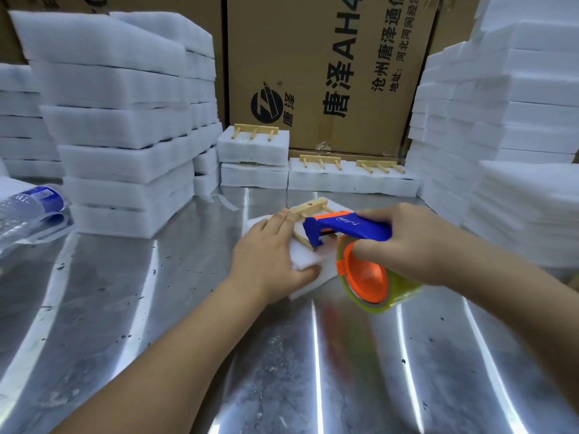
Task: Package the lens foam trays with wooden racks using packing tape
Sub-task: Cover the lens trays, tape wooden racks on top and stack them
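Left hand [269, 249]: flat, fingers straight, pressing the foam tray [308, 264], probably so it cannot slide.
Right hand [410, 242]: wrapped round the tape dispenser [354, 228], its blue head low on the tray, likely to lay tape.
Wooden rack [308, 208]: on the tray, mid steel table [188, 308].
Cardboard box [313, 73]: behind; contents hidden.

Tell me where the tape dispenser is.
Head view, right of centre: the right hand grips the tape dispenser over the foam tray, which the left hand presses.
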